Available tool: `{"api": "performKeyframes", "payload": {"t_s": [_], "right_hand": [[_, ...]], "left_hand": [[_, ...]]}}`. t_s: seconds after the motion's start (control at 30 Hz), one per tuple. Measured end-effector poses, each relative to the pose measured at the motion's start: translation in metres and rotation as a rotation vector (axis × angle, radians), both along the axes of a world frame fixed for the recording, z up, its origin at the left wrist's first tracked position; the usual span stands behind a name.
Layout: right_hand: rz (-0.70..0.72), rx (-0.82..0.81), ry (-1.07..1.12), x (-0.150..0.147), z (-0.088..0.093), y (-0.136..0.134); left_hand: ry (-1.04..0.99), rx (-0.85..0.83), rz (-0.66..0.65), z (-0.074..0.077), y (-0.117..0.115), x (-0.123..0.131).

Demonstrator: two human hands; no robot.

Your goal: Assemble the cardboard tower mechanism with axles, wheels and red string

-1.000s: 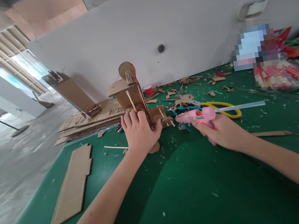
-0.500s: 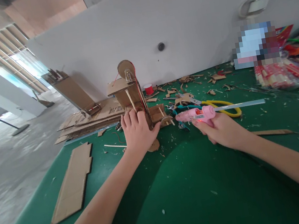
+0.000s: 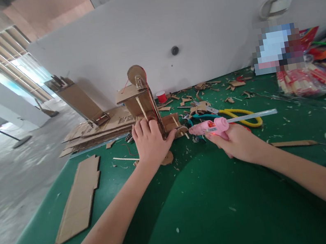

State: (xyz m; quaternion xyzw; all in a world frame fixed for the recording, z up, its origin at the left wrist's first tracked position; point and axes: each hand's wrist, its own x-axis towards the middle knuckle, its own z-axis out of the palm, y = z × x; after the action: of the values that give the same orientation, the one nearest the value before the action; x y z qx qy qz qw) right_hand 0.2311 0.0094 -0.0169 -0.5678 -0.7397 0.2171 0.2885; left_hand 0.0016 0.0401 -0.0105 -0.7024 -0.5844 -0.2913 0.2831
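My left hand (image 3: 151,138) is wrapped over the lower part of a cardboard model (image 3: 132,96), its thumb reaching toward a small cardboard wheel (image 3: 181,131) on a thin stick axle. A round disc (image 3: 136,76) with red thread tops the model, and another wheel (image 3: 167,158) shows below my hand. Closed round the handle of a pink hot glue gun (image 3: 220,124) is my right hand (image 3: 241,142). A clear glue stick (image 3: 252,115) juts from the gun's back. The nozzle points left, close to the small wheel; whether they touch I cannot tell.
Yellow-handled scissors (image 3: 242,112) and teal-handled pliers (image 3: 204,117) lie behind the gun. Cardboard scraps (image 3: 203,86) and a red thread spool (image 3: 161,97) are near the wall. A cut cardboard piece (image 3: 80,198) and stacked cardboard sheets (image 3: 110,124) lie at left.
My right hand has brought the glue gun a little to the left, its nozzle now nearer the small wheel. My left hand stays on the cardboard model.
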Motion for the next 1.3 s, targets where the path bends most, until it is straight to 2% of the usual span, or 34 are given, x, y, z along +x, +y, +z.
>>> {"api": "performKeyframes", "payload": {"t_s": [0.63,0.9,1.13,1.3], "right_hand": [[-0.006,0.013,-0.028,0.0001,-0.0005,0.0011],[0.029,0.067,-0.041,-0.0028,0.0022,0.0011],[-0.025,-0.011,-0.042,0.0005,0.0007,0.0009],[0.03,0.008,-0.036,-0.0036,-0.0002,0.0002]], "left_hand": [[0.005,-0.092,-0.045,0.0035,-0.0032,-0.0057],[0.021,-0.037,-0.036,0.0009,-0.0001,-0.0053],[-0.002,-0.029,-0.04,-0.0006,0.0008,-0.0041],[-0.027,-0.034,-0.041,-0.0008,0.0014,-0.0032]]}}
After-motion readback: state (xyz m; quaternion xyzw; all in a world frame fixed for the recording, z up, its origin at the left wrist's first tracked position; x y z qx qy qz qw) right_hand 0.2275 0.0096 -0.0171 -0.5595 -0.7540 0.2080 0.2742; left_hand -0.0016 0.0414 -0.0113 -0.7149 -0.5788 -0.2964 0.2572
